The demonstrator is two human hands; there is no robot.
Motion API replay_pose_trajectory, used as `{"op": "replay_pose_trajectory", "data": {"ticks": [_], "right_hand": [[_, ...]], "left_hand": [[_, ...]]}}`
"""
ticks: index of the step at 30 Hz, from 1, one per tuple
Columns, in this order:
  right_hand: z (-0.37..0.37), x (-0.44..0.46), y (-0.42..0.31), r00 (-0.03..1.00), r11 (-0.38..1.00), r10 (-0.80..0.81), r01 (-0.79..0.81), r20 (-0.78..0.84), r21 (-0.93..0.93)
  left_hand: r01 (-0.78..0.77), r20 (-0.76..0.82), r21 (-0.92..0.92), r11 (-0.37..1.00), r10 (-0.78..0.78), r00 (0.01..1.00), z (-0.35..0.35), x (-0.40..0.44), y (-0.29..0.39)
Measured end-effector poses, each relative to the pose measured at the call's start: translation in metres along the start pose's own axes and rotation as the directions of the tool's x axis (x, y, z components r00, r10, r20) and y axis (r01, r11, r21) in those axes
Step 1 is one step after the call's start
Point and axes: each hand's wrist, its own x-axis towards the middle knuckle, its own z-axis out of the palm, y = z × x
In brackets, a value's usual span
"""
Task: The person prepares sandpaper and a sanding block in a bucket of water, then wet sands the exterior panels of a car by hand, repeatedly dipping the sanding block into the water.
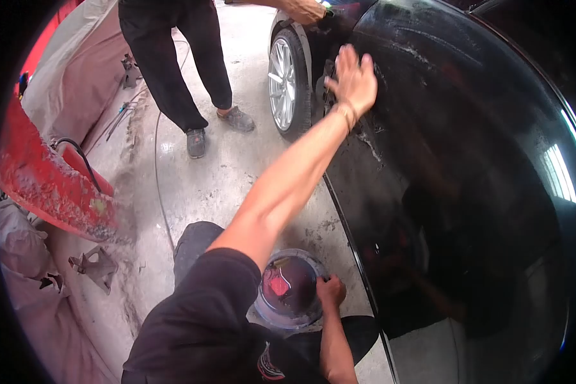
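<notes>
My left hand [356, 83], with fingers spread, is at the upper part of a glossy black car panel [467, 147]; whether the palm touches it is unclear. Faint whitish smears and scuffs mark the panel near this hand. Low in the view, my right hand [331, 291] is closed at the right edge of a round bucket [290, 317], its fingers curled on the rim. Inside the bucket are dark liquid and a red item [278, 282].
Another person [179, 57] in dark trousers stands ahead, with a hand [304, 11] near the car. A silver-rimmed wheel [283, 80] is beside them. Left are a red bumper-like part [51, 185], draped sheets [77, 83], a metal stand [96, 267] and a floor cable.
</notes>
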Motion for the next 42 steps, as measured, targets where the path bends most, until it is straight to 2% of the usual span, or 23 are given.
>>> {"op": "replay_pose_trajectory", "data": {"ticks": [1, 3, 4, 9, 13, 16, 17, 19, 22, 25, 27, 29, 31, 33, 35, 36, 39, 42], "right_hand": [[-0.001, 0.0, 0.0, 1.0, 1.0, 0.0, 0.0, -0.005, -0.001], [0.001, -0.001, 0.0, 1.0, 1.0, -0.006, 0.006, -0.011, 0.001], [0.002, -0.002, 0.001, 1.0, 1.0, -0.01, 0.01, -0.005, -0.005], [0.006, 0.005, 0.004, 1.0, 1.0, -0.004, 0.004, -0.004, -0.009], [0.017, 0.002, 0.014, 0.999, 0.999, -0.012, 0.01, -0.039, -0.036], [0.008, 0.002, 0.006, 1.0, 1.0, 0.002, -0.002, -0.009, -0.001], [-0.001, -0.002, -0.001, 1.0, 1.0, 0.016, -0.016, 0.017, 0.006], [-0.004, 0.003, -0.007, 0.999, 1.0, 0.022, -0.023, 0.036, 0.021], [0.001, -0.001, 0.003, 0.998, 0.999, 0.033, -0.034, 0.059, 0.019], [-0.004, -0.002, -0.004, 0.999, 1.0, 0.019, -0.02, 0.051, 0.024], [0.0, -0.003, -0.003, 1.0, 1.0, -0.005, 0.005, 0.007, 0.018], [0.001, 0.0, -0.003, 1.0, 1.0, 0.0, 0.0, 0.004, -0.014], [0.004, 0.0, -0.004, 1.0, 1.0, -0.004, 0.004, 0.003, -0.015], [0.005, 0.004, -0.003, 1.0, 1.0, -0.018, 0.018, -0.002, 0.011], [0.006, 0.004, 0.0, 1.0, 1.0, -0.019, 0.019, 0.001, 0.009], [0.007, 0.003, 0.001, 1.0, 1.0, -0.018, 0.018, 0.004, 0.012], [0.011, 0.001, 0.002, 1.0, 1.0, -0.009, 0.008, -0.02, -0.014], [0.006, 0.003, 0.004, 1.0, 1.0, -0.022, 0.022, 0.009, -0.003]], "left_hand": [[-0.064, -0.01, -0.025, 0.998, 0.063, 0.998, -0.002, 0.013, 0.014], [-0.016, 0.007, -0.064, 0.998, 0.017, 1.0, -0.009, 0.026, 0.034], [-0.058, -0.006, -0.068, 0.996, 0.058, 0.998, -0.004, 0.025, 0.022], [-0.029, 0.034, 0.022, 0.999, 0.028, 0.999, -0.001, -0.038, -0.04], [-0.125, 0.016, -0.027, 0.992, 0.125, 0.992, 0.002, -0.003, -0.003], [-0.078, 0.006, -0.084, 0.993, 0.079, 0.997, 0.004, 0.022, 0.026], [-0.103, 0.005, -0.056, 0.993, 0.104, 0.995, 0.003, 0.013, 0.027], [-0.138, 0.006, -0.128, 0.982, 0.14, 0.99, 0.012, -0.041, 0.037], [-0.268, 0.104, -0.142, 0.953, 0.283, 0.953, 0.007, -0.135, 0.032], [-0.311, 0.113, -0.149, 0.938, 0.329, 0.937, 0.003, -0.131, 0.004], [-0.158, 0.033, -0.182, 0.971, 0.167, 0.985, 0.004, -0.079, -0.015], [0.008, 0.038, -0.257, 0.966, 0.002, 0.999, 0.002, -0.032, -0.036], [0.026, 0.066, -0.245, 0.969, -0.01, 0.998, 0.001, -0.038, -0.031], [0.017, 0.069, -0.274, 0.961, 0.002, 0.998, 0.008, -0.089, -0.009], [-0.075, 0.132, -0.257, 0.963, 0.112, 0.985, 0.012, -0.15, -0.008], [-0.063, 0.189, -0.235, 0.97, 0.109, 0.976, 0.004, -0.155, -0.009], [-0.09, 0.1, -0.224, 0.971, 0.114, 0.988, 0.01, -0.108, -0.028], [0.064, 0.056, -0.288, 0.956, -0.051, 0.997, 0.004, -0.038, -0.039]]}}
